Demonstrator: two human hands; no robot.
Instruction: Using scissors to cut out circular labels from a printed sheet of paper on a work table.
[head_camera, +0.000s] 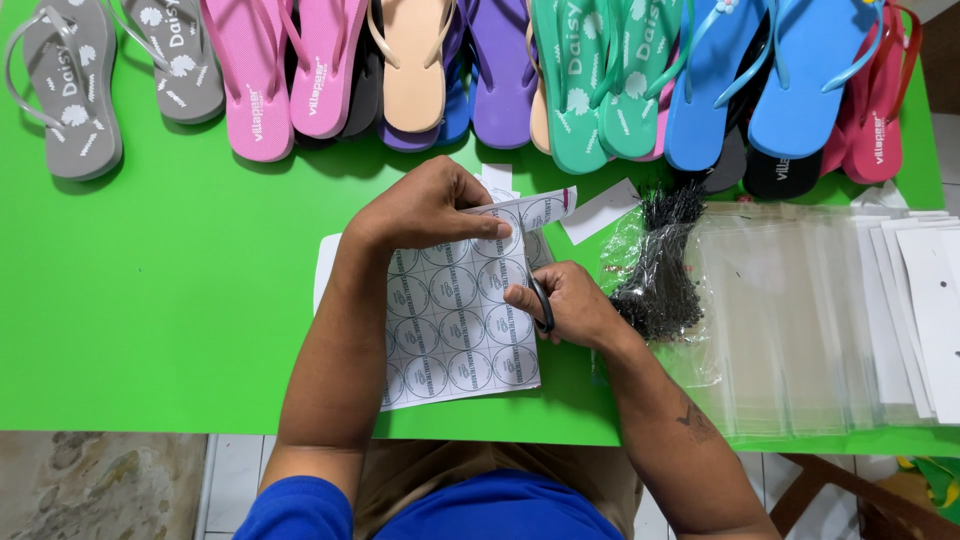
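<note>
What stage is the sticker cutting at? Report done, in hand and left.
Done: a strip already hangs partly cut at the top of the sticker sheet, pinched by the left hand. In hand: the right hand works black scissors along the sheet's right edge. Left: most rows of round stickers are uncut.

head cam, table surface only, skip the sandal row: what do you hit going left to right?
Bare green table → left hand pinning the sheet of round stickers → right hand with scissors → bundle of black ties → stack of clear plastic bags → white cards.
</note>
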